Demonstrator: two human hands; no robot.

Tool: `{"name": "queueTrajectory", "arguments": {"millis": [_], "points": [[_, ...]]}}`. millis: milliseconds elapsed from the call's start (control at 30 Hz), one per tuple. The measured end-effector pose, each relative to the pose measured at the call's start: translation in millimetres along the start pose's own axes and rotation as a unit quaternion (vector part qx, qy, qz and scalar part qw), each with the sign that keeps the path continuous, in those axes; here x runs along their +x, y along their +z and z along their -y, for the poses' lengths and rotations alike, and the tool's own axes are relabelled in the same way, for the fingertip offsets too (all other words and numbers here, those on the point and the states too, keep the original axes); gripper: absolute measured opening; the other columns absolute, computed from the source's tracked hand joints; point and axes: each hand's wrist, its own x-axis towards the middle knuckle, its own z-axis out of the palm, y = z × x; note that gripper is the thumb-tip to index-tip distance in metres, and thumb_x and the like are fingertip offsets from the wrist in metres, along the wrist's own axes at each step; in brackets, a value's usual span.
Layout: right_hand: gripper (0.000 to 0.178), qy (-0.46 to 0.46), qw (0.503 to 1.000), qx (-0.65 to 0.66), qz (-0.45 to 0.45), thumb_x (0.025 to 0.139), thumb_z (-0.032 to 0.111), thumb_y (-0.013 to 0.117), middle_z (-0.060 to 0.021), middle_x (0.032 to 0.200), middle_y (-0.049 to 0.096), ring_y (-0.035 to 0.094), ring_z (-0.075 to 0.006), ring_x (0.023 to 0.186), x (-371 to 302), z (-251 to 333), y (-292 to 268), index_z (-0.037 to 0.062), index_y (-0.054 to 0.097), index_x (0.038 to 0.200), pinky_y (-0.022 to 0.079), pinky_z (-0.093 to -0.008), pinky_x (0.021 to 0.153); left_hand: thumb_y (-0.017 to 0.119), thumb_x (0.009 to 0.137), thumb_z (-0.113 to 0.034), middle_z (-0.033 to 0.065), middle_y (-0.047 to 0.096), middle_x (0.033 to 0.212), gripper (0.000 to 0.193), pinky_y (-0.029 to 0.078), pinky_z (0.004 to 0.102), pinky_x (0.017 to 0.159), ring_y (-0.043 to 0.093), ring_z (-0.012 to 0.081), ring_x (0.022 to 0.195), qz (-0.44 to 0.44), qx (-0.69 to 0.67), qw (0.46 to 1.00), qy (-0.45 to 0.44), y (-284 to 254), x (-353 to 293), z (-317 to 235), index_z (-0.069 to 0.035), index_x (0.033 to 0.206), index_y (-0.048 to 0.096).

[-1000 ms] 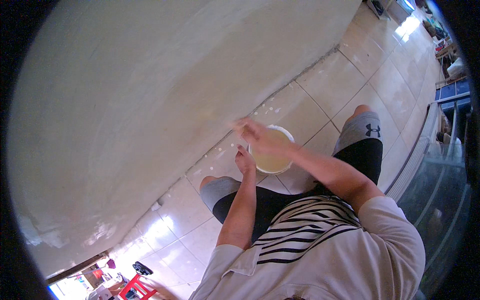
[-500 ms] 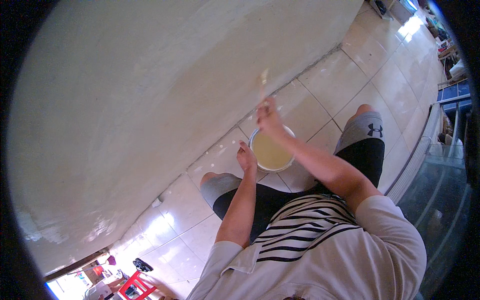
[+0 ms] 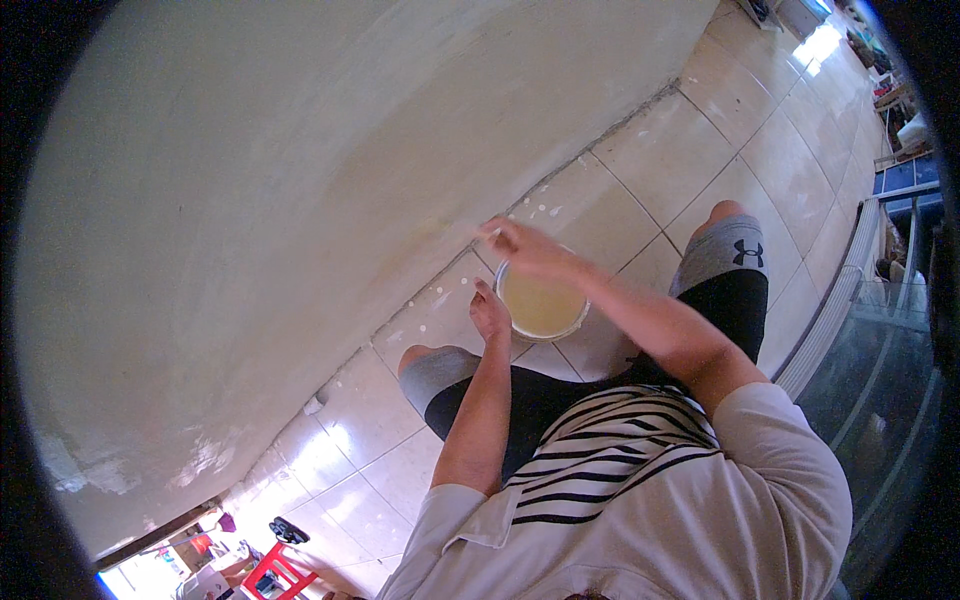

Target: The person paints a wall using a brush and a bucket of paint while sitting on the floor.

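A round white bucket (image 3: 502, 283) of pale yellow liquid, probably paint, stands on the tiles between my knees. My left hand (image 3: 490, 314) is closed at its left side, thumb up, with the other fingers partly hidden. Above the bucket's far rim my right hand (image 3: 520, 247) reaches toward the foot of the wall, its fingers closed round a paintbrush (image 3: 446, 224). The brush is smeared by motion and hardly stands out from the wall; whether its bristles touch the surface I cannot tell. The pale wall (image 3: 300, 200) has a slightly darker, yellowish area near the brush.
Small white drops dot the tiled floor (image 3: 640, 150) along the wall's base. A glass-topped piece with a metal frame (image 3: 860, 390) stands close on my right. At the lower left are a red stool (image 3: 278, 572) and a dark sandal (image 3: 288, 530).
My right hand has swung left and nearer to me, taking the brush from pointing away along the wall to pointing left at it. My left hand stays at the bucket.
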Motion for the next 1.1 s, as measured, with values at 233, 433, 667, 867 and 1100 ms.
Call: {"name": "queueTrajectory", "arguments": {"millis": [233,433,667,867,1100], "points": [[0.033,0.093,0.957,0.066,-0.265,0.095,0.029,0.053,-0.0119,0.086,0.063,0.061,-0.0199,0.075,0.4,-107.2,-79.1,0.0075,0.049,0.119,0.049,-0.0361,0.066,0.026,0.098,-0.048,0.031,0.061,0.083,0.07,0.041,0.0502,0.075,0.057,0.046,0.078,-0.008,-0.018,1.0,0.017,1.5,-4.3,-9.6,0.011,0.082,0.061],[0.027,0.169,0.914,0.157,-0.333,0.099,0.027,0.044,-0.0012,0.079,0.052,0.048,-0.0108,0.064,18.2,-99.2,-35.5,0.0101,0.04,0.119,0.041,-0.029,0.051,0.027,0.097,-0.05,0.0307,0.062,0.08,0.071,0.042,0.0505,0.074,0.058,0.0462,0.077,-0.006,-0.02,1.0,-0.005,2.0,-0.4,-7.5,0.01,0.083,0.063],[0.043,0.09,0.974,0.117,-0.169,0.094,0.021,0.046,-0.0308,0.091,0.061,0.061,-0.0465,0.088,-0.5,16.0,74.5,0.0052,0.028,0.13,0.048,-0.0522,0.073,0.031,0.096,-0.05,0.0252,0.064,0.084,0.068,0.046,0.0476,0.077,0.062,0.042,0.082,-0.047,-0.002,0.995,0.091,9.7,0.7,12.9,0.008,0.084,0.062],[0.031,0.017,0.995,0.099,-0.011,0.093,0.022,0.048,-0.0242,0.091,0.064,0.064,-0.0407,0.082,-24.6,22.2,58.6,0.0076,0.041,0.12,0.049,-0.0505,0.072,0.03,0.095,-0.052,0.0257,0.064,0.084,0.069,0.045,0.0476,0.075,0.061,0.0423,0.08,-0.01,0.019,0.995,0.099,4.8,-9.6,-11.2,0.009,0.084,0.061],[0.028,0.095,0.981,-0.014,-0.167,0.091,0.03,0.056,-0.0152,0.091,0.066,0.064,-0.0347,0.086,5.5,-75.3,-43.6,0.0121,0.053,0.112,0.051,-0.0465,0.072,0.026,0.097,-0.051,0.0288,0.061,0.077,0.072,0.04,0.0518,0.071,0.056,0.0439,0.072,-0.003,-0.01,1.0,0.018,4.3,-4.9,-9.8,0.011,0.082,0.06]]}}
